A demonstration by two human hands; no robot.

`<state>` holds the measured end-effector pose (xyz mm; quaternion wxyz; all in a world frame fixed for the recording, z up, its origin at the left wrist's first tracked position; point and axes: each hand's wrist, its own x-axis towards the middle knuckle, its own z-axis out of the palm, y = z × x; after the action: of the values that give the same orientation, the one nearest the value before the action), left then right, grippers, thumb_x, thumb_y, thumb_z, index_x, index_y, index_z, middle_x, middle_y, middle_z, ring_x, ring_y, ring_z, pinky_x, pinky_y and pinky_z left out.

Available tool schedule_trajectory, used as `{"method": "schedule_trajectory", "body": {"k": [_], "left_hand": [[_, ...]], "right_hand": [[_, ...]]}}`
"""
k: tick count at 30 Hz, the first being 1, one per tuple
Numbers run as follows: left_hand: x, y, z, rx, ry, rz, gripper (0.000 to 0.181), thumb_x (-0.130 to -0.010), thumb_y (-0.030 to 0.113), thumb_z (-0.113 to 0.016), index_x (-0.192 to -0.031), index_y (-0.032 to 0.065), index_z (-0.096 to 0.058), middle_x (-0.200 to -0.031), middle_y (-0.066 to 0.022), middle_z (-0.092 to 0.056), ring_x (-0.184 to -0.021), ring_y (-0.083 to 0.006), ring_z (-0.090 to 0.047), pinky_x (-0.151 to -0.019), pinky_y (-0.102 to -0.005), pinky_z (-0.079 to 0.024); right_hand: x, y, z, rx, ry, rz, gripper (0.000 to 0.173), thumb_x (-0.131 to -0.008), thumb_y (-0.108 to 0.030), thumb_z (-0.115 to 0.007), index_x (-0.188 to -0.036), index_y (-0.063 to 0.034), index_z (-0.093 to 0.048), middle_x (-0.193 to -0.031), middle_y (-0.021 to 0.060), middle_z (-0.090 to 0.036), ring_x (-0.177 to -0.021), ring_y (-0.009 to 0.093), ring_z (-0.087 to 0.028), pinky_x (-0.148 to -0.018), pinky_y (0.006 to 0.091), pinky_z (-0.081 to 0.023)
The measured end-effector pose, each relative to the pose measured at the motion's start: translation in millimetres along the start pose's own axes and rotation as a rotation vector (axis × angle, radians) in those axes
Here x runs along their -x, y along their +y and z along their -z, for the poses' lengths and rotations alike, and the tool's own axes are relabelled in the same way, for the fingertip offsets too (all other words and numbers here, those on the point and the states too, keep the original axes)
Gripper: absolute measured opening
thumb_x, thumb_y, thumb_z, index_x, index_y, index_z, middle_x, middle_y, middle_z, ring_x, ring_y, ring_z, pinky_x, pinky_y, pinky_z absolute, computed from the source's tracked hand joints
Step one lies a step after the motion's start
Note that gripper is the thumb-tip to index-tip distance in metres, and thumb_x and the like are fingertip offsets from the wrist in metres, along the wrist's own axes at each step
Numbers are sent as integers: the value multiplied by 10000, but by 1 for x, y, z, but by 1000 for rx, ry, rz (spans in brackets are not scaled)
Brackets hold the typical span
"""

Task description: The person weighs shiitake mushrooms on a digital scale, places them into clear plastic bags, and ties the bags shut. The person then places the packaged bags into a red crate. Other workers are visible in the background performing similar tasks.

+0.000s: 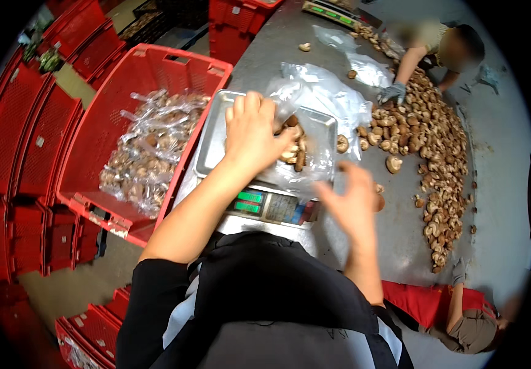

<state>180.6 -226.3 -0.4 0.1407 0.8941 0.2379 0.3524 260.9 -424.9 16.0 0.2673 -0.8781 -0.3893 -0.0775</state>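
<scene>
My left hand (251, 133) is at a clear plastic bag (318, 159) that lies on the metal tray (212, 133) of a digital scale (270, 207). Brown mushrooms (295, 150) show in the bag beside my thumb. The fingers hide whether they pinch the plastic. My right hand (350, 196), blurred, is just right of the tray with its thumb and fingers apart, holding nothing that shows. Part of the scale's lit green display shows below the tray. A stack of empty clear bags (327, 99) lies behind the tray.
A red plastic crate (81, 161) at left holds bagged mushrooms (141, 161). Loose mushrooms (436, 152) are heaped along the right of the metal table (390, 230). A co-worker's gloved hand (392, 93) touches the heap; another person in red (450, 304) stands at lower right. A second scale (332, 14) is behind.
</scene>
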Motion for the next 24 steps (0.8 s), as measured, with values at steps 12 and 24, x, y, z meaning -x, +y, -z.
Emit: {"method": "schedule_trajectory", "body": {"k": [12, 24], "left_hand": [[-24, -7, 76, 1216, -364, 257, 112, -810, 68, -585, -859, -16, -640, -974, -90, -636, -862, -111, -566, -777, -257, -445], [10, -24, 14, 1041, -752, 262, 345, -875, 331, -520, -1092, 66, -562, -781, -80, -601, -686, -155, -591, -640, -303, -487]], "right_hand": [[-66, 35, 23, -1365, -53, -270, 137, -882, -113, -489, -864, 9, -549, -829, 140, -648, -737, 179, -621, -656, 298, -481], [-97, 8, 23, -1134, -732, -54, 189, -786, -91, -645, -940, 19, -638, -874, 76, -634, -802, 130, -590, -731, 254, -481]]}}
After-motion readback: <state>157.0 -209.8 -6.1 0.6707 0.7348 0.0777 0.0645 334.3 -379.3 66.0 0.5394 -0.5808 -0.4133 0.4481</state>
